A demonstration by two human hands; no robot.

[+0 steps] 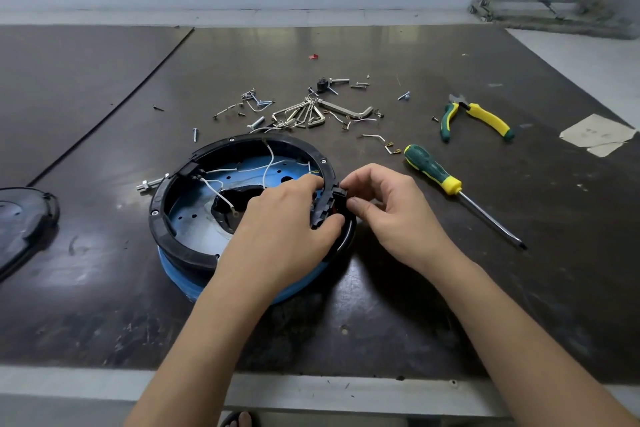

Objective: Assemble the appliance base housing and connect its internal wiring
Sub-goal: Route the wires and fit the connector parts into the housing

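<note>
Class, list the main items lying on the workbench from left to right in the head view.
From left: black cover → base housing → screwdriver → paper scrap.

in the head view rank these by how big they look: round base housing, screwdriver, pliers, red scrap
1. round base housing
2. screwdriver
3. pliers, lying farther from the camera, so their order against the screwdriver is unsure
4. red scrap

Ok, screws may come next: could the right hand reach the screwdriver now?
Probably yes: the screwdriver lies just beside the right hand, nothing between, though that hand pinches a black part on the housing.
</note>
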